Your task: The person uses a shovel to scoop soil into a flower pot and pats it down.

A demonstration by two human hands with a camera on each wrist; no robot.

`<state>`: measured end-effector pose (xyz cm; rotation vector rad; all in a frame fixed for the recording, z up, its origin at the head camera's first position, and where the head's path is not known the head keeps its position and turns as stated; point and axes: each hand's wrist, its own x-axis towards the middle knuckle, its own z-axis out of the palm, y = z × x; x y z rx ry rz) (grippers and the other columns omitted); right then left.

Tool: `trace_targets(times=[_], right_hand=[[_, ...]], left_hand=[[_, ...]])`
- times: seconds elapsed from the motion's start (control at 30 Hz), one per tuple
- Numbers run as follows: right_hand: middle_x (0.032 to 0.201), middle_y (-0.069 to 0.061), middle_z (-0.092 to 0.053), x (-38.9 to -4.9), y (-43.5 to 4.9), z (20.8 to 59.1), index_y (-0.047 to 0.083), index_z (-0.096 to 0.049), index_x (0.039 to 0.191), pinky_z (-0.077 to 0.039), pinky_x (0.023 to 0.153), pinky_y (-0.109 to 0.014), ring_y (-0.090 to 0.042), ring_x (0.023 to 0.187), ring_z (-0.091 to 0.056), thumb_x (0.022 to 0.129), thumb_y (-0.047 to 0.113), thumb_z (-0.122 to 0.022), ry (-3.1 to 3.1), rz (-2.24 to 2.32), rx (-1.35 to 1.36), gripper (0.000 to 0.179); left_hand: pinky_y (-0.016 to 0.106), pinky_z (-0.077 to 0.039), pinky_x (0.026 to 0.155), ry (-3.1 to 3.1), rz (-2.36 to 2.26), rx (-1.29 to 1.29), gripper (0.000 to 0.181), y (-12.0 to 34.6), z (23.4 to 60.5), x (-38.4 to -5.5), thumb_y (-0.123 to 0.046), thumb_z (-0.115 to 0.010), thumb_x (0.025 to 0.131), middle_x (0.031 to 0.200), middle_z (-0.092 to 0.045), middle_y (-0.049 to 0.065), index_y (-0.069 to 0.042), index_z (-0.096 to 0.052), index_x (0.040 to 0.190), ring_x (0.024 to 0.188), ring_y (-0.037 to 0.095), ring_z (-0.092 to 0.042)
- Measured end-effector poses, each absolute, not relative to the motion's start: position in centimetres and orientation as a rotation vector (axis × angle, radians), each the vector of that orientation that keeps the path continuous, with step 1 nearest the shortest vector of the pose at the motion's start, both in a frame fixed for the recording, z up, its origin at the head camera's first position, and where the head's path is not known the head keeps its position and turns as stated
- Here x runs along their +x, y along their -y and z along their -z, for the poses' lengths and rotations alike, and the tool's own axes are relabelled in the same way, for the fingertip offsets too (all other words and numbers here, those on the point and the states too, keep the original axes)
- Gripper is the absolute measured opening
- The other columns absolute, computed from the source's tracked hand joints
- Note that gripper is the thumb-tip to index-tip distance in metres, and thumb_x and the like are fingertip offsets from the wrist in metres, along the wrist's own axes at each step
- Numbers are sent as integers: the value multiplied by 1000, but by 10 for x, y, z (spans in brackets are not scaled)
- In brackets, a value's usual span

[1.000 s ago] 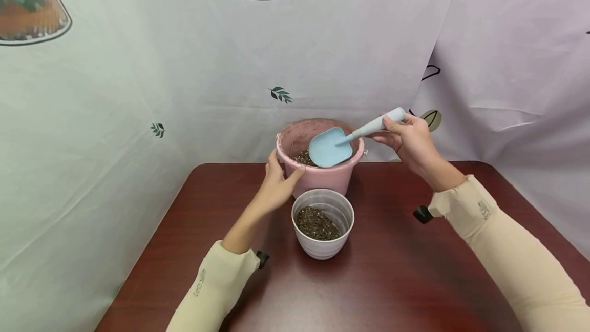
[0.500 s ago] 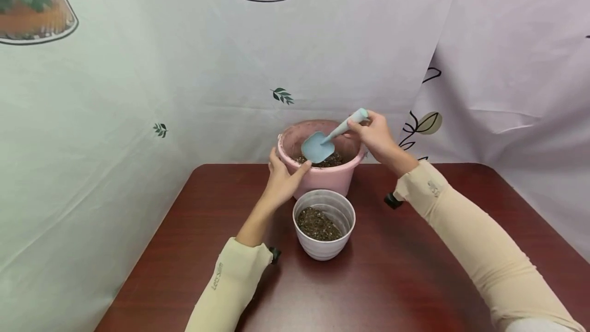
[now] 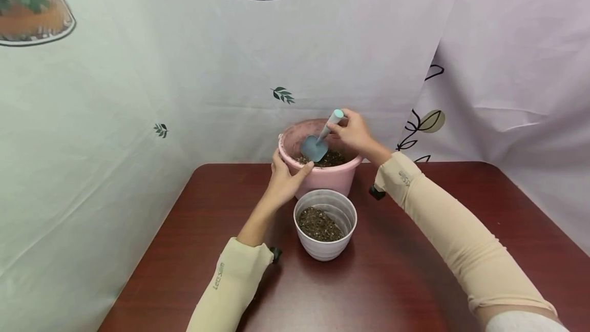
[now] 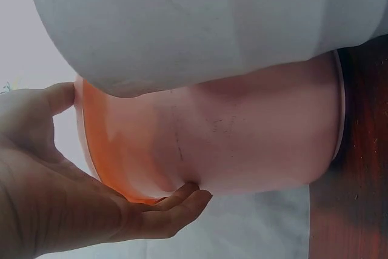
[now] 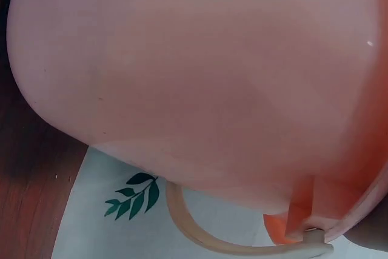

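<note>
A pink bucket (image 3: 324, 181) with dark potting soil (image 3: 334, 159) stands at the back of the table. My left hand (image 3: 283, 182) grips its left rim, thumb at the front; in the left wrist view fingers (image 4: 182, 210) bend against the outer wall. My right hand (image 3: 356, 132) holds a light blue trowel (image 3: 314, 148) by its pale handle, tilted, with the blade down inside the bucket near the soil. Whether the blade touches the soil is hard to tell. Just in front stands a white pot (image 3: 324, 250), partly filled with soil (image 3: 318, 223).
The dark red table (image 3: 396, 270) extends in front and to both sides. A printed cloth backdrop (image 3: 207, 65) hangs close behind the bucket. The bucket's carrying handle (image 5: 209, 239) hangs down its side in the right wrist view.
My right hand has moved left and over the bucket, bringing the trowel from above the rim down inside it, handle now steeper. My left hand stays at the rim.
</note>
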<state>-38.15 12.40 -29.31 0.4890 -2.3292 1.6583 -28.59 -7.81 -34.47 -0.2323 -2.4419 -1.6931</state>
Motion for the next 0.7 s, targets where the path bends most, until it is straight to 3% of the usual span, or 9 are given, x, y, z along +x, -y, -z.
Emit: trace_targets(times=[0.1,0.37,0.7], right_hand=[[108,-32,-64,-382,-123,293,-12,-56,112,-55,84,-49,-45,101,-66,95,0,-63,2366,-1657,509,22],[101,-26,-68,-379,-125,295,-8,-63,107,-57,74,-37,-36,89,-69,96,10,-66,2553,-1341,524,21],[95,-20,-70,-374,-124,293,-3,-66,103,-52,80,-42,-32,86,-68,94,18,-69,2580,-1211,479,22]], left_hand=[[52,-21,116,2442,1688,-233,101,79,345,-286,-39,-71,91,154,-13,32,1,-3,154,145,42,-18],[54,-21,115,2460,1659,-268,101,79,346,-284,-38,-69,92,154,-13,33,0,0,154,144,44,-18],[56,-21,115,2475,1642,-295,101,80,346,-284,-40,-67,94,155,-11,34,0,3,155,145,44,-16]])
